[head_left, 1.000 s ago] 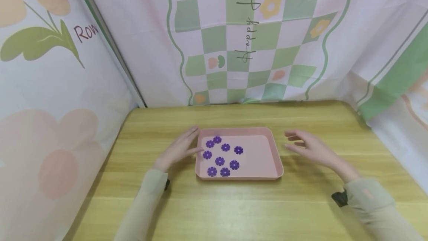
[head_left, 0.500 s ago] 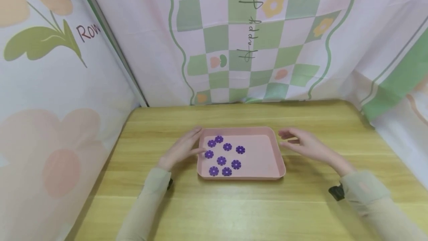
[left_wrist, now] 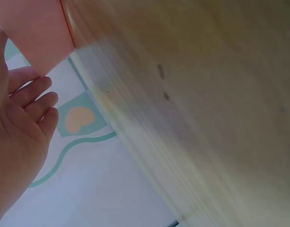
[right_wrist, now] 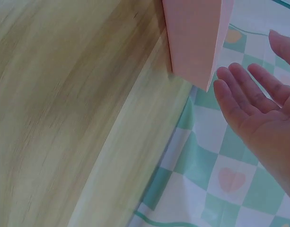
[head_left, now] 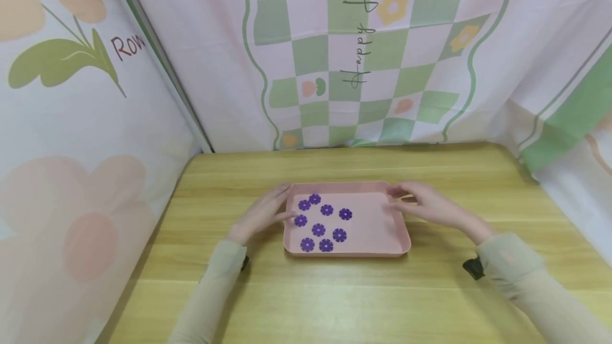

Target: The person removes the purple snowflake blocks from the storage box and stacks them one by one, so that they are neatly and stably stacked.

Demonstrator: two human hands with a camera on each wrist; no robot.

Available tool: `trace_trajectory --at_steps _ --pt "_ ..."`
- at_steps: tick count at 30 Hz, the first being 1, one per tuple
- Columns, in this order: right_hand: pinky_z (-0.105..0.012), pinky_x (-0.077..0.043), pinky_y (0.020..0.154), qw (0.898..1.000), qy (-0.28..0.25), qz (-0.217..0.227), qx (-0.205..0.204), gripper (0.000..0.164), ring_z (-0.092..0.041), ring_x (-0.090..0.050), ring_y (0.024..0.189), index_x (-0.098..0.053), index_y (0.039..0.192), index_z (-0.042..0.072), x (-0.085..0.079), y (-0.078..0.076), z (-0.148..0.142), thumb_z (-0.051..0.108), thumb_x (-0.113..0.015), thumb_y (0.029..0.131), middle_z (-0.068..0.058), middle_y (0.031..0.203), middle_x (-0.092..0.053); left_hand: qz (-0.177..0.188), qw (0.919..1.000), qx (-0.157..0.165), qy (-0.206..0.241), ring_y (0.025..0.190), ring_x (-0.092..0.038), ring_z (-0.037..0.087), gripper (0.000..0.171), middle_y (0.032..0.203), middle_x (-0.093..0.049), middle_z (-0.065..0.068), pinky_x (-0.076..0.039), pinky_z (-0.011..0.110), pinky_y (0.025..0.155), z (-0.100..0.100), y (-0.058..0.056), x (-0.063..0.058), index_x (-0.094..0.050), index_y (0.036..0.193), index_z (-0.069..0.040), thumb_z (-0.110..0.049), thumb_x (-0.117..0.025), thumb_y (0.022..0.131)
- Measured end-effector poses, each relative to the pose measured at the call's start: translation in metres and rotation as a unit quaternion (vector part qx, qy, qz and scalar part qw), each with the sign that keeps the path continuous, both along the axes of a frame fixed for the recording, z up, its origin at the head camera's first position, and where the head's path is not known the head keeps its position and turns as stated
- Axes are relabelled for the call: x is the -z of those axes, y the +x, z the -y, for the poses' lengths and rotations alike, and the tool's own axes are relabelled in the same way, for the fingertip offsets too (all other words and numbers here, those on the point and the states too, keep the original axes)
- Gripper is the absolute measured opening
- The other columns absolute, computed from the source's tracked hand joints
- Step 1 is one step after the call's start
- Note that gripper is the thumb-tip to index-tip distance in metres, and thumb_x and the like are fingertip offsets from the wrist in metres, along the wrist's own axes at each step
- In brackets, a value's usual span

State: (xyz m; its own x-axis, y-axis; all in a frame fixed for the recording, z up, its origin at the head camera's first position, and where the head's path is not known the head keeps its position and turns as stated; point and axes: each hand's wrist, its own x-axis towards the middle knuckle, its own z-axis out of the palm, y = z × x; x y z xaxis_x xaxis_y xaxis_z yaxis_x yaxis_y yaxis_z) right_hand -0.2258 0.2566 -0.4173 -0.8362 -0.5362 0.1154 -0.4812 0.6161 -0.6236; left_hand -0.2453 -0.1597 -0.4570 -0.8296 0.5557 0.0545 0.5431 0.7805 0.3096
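Note:
A pink rectangular tray (head_left: pixel 370 227) lies on the table. Several purple flower-shaped pieces (head_left: pixel 318 230) are spread over its left half. At the left end, my left hand (head_left: pixel 262 212) holds the rim, thumb over the edge and fingers outside. The left wrist view shows that hand (left_wrist: pixel 21 120) with fingertips at the corner of the tray (left_wrist: pixel 38 28). My right hand (head_left: pixel 432 207) is at the tray's right end, thumb and fingers apart. In the right wrist view, the fingers of that hand (right_wrist: pixel 263 104) are loosely extended beside the tray wall (right_wrist: pixel 194 42).
The wooden table (head_left: pixel 334 301) runs back to a hanging cloth (head_left: pixel 344 52) with green checks. A flower-printed cloth (head_left: pixel 91 174) closes off the left side, and another cloth (head_left: pixel 569 121) hangs on the right. A dark band (head_left: pixel 474 268) shows at the right wrist.
My right hand has moved left, from beside the tray to its right rim. The left hand has stayed at the left rim. The whole view has shifted slightly.

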Motion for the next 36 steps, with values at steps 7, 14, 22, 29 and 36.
trace_trajectory --at_steps 7,14,22,29,36 --pt "-0.053 -0.057 0.095 1.000 0.005 0.000 -0.027 0.036 -0.039 -0.066 0.111 -0.058 0.126 -0.008 0.002 -0.004 0.008 0.009 -0.064 0.095 -0.025 0.122 -0.066 -0.005 1.0000 0.004 0.003 0.151 -0.029 0.034 0.081 0.162 -0.029 0.020 -0.026 0.053 0.126 -0.001 0.001 0.000 -0.029 0.154 -0.001 -0.045 -0.063 0.094" --pt "-0.051 -0.057 0.097 0.999 0.016 0.007 -0.032 0.040 -0.037 -0.066 0.111 -0.057 0.130 -0.006 0.000 -0.006 0.017 0.011 -0.065 0.095 -0.023 0.123 -0.067 -0.001 1.0000 -0.002 0.007 0.151 -0.029 0.034 0.082 0.161 -0.028 0.021 -0.026 0.052 0.126 -0.001 0.002 0.001 -0.029 0.153 0.000 -0.046 -0.063 0.094" --pt "-0.050 -0.056 0.099 0.998 0.030 0.018 -0.050 0.040 -0.038 -0.064 0.115 -0.056 0.130 -0.005 -0.004 -0.010 0.028 0.010 -0.064 0.094 -0.023 0.127 -0.065 -0.001 1.0000 -0.005 0.006 0.151 -0.028 0.034 0.083 0.162 -0.028 0.021 -0.026 0.052 0.126 0.000 0.002 0.001 -0.028 0.154 0.000 -0.047 -0.062 0.094" --pt "-0.052 -0.056 0.099 0.997 0.040 0.035 -0.057 0.041 -0.038 -0.064 0.115 -0.056 0.130 -0.005 -0.006 -0.015 0.038 0.013 -0.065 0.094 -0.024 0.126 -0.065 0.001 1.0000 -0.008 -0.002 0.151 -0.029 0.033 0.084 0.162 -0.028 0.020 -0.026 0.051 0.126 -0.001 -0.001 0.001 -0.028 0.154 -0.001 -0.050 -0.061 0.094" --pt "-0.050 -0.057 0.099 0.995 0.055 0.035 -0.074 0.040 -0.036 -0.065 0.115 -0.057 0.130 -0.005 -0.007 -0.020 0.047 0.013 -0.065 0.094 -0.024 0.127 -0.065 -0.003 1.0000 -0.009 -0.001 0.151 -0.029 0.033 0.083 0.161 -0.029 0.021 -0.027 0.051 0.126 -0.001 0.000 0.001 -0.030 0.153 -0.001 -0.049 -0.062 0.093"
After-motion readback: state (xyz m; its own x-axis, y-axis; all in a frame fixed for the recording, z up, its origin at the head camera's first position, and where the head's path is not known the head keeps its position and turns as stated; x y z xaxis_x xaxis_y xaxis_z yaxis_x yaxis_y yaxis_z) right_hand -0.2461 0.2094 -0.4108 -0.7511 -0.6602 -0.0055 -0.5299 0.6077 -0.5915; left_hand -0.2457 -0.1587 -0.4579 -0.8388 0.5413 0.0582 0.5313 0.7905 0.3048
